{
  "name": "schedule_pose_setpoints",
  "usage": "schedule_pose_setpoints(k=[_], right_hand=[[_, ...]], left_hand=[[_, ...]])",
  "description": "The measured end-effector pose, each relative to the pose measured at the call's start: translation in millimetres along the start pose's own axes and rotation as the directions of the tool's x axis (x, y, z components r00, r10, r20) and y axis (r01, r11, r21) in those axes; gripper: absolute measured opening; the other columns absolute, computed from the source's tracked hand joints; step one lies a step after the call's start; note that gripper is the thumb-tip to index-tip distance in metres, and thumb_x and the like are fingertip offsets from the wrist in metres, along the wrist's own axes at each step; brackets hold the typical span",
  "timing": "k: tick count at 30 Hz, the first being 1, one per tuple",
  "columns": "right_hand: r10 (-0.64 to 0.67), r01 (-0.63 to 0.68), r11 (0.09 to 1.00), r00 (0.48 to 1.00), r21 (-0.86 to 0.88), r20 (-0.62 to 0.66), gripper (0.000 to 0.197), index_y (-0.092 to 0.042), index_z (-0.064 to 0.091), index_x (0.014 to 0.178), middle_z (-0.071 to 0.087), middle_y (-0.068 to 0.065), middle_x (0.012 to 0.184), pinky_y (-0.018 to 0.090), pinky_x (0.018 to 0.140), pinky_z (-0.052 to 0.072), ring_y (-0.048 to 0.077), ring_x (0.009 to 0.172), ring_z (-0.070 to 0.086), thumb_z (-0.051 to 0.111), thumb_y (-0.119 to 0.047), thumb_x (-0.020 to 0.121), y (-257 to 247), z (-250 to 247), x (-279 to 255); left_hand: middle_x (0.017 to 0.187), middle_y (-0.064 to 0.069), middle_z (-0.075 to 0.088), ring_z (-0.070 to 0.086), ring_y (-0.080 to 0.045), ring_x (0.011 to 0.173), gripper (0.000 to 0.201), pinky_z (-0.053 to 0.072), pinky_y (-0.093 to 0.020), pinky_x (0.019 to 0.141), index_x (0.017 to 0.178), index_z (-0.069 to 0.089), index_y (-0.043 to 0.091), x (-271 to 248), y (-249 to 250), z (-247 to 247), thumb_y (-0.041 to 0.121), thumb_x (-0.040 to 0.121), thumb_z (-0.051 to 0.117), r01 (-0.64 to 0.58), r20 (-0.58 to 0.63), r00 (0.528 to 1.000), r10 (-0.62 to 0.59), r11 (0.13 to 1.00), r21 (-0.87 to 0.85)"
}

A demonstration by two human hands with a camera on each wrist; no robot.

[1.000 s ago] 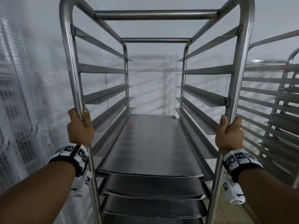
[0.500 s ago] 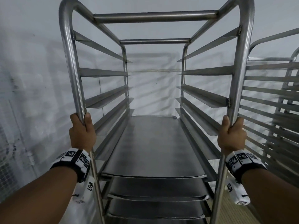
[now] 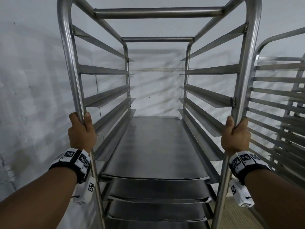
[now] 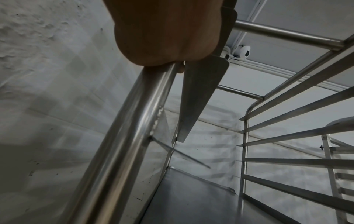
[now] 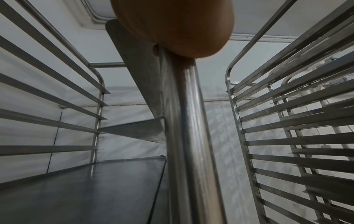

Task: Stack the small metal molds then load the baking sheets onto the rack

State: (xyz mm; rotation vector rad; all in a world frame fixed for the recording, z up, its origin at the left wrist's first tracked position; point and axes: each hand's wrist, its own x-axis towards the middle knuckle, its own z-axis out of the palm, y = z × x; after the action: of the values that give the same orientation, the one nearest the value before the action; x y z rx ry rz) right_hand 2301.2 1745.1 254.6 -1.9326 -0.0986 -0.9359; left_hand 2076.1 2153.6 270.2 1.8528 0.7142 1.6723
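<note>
Rack [image 3: 158, 13] stood straight ahead of the person, steel tube frame, its two front uprights each held in a hand. Baking sheets sat in it on the side rails: the top baking sheet [image 3: 153, 146] lay flat between the two hands, just below their level, reaching back to the far end of the rack. More baking sheets [image 3: 158, 190] were slotted on the rails under it, lower than the wrists, front edges lined up one under another. Rails above the hands held nothing visible.

Left hand [image 3: 81, 133] wrapped round the left front upright [image 3: 69, 63], fingers curled behind the tube, thumb up along its inner side. Left wrist view confirmed the grip, fist [image 4: 166, 31] closed on the tube. Right hand [image 3: 235, 134] wrapped round the right front upright [image 3: 249, 63] the same way, thumb pointing up on the inner side; right wrist view showed the fist [image 5: 172, 27] on the tube too. Both wrists wore bands with black-and-white markers [image 3: 73, 160].

Second rack [image 3: 279, 104] stood just beyond the right hand, beside the held rack, rails bare as far as visible. White wall [image 3: 33, 80] ran outside the left hand and behind the rack. A small white camera unit [image 4: 243, 51] sat high near the ceiling. No small metal molds in view.
</note>
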Motion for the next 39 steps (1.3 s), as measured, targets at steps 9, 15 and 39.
schedule_pose_setpoints(k=[9, 15, 39], right_hand=[[-0.024, 0.024, 1.0, 1.0, -0.004, -0.017, 0.053, -0.017, 0.036, 0.101, 0.048, 0.004, 0.065, 0.054, 0.069, 0.054, 0.04, 0.07, 0.059, 0.027, -0.069, 0.095, 6.5, 15.6, 14.7], [-0.016, 0.017, 0.999, 1.0, 0.031, -0.024, 0.058, -0.016, 0.036, 0.102, 0.05, 0.008, 0.066, 0.054, 0.069, 0.053, 0.041, 0.068, 0.058, 0.025, -0.073, 0.094, 12.0, 17.7, 21.7], [0.166, -0.058, 0.96, 0.905, -0.272, 0.393, 0.046, -0.005, 0.038, 0.133, 0.056, 0.028, 0.125, 0.046, 0.086, 0.042, 0.043, 0.114, 0.057, 0.037, -0.04, 0.104, -26.0, -40.5, 19.8]], left_hand=[[0.065, -0.001, 0.047, 0.046, -0.03, 0.061, 0.05, 0.037, -0.04, 0.061, 0.125, 0.041, 0.0, 1.7, 3.0, 19.1, 0.047, 0.107, 0.038, 0.013, 0.006, 1.0, -0.013, 1.0, -0.015], [0.07, -0.008, 0.052, 0.047, -0.03, 0.059, 0.05, 0.037, -0.038, 0.06, 0.123, 0.042, 0.001, -1.0, 4.3, 24.7, 0.048, 0.107, 0.037, 0.004, 0.004, 1.0, -0.003, 1.0, -0.017], [0.163, -0.03, 0.021, 0.034, -0.048, 0.143, 0.093, 0.032, -0.051, 0.117, 0.161, -0.009, 0.013, -7.4, 78.2, 8.4, 0.057, 0.101, 0.047, 0.452, 0.333, 0.777, -0.534, 0.842, 0.295]])
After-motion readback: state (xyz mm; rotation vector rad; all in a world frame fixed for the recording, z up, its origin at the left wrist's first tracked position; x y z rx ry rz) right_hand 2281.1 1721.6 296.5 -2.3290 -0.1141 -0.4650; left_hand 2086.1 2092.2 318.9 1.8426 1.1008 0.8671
